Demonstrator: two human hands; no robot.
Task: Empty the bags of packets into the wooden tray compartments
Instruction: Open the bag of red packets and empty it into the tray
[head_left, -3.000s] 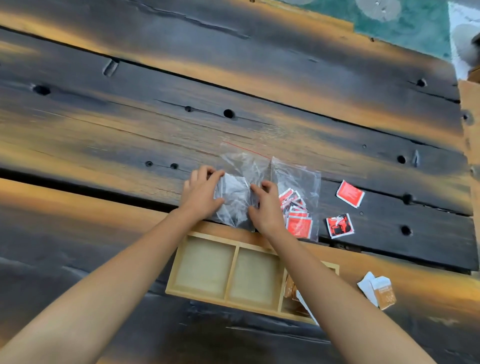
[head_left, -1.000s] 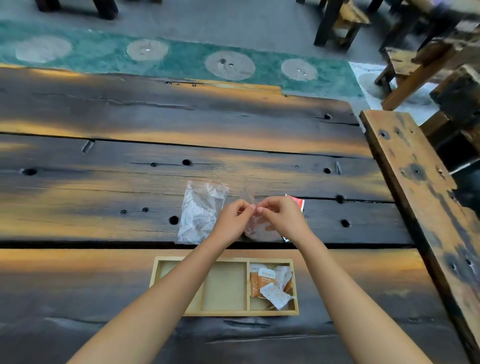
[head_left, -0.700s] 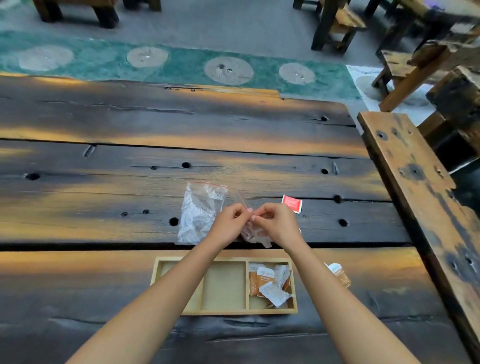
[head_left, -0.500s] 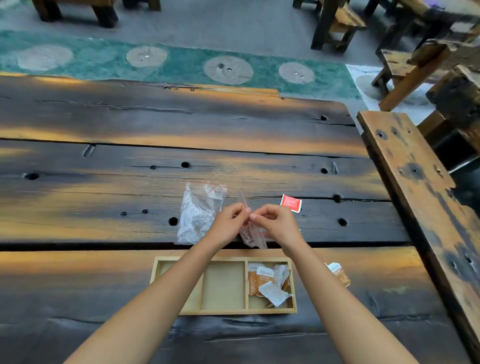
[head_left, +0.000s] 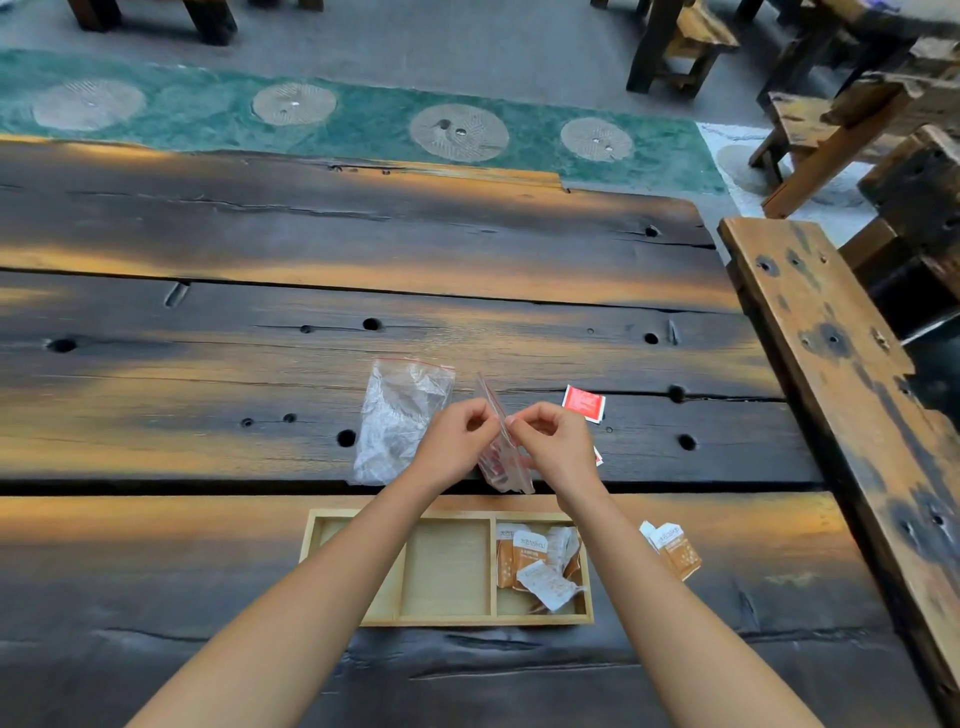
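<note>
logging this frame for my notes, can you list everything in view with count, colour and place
wooden tray: one, pale wood, near table edge
orange and white packets: several, in tray's right compartment
held bag: one, clear, red packets inside, between both hands
second bag: one, clear, crumpled, lying left of hands
red packet: one, loose, beyond right hand
orange packets: about two, on table right of tray
table: dark planks
left hand: pinching bag
right hand: pinching bag

Head-worn view, down over table (head_left: 467, 249)
</note>
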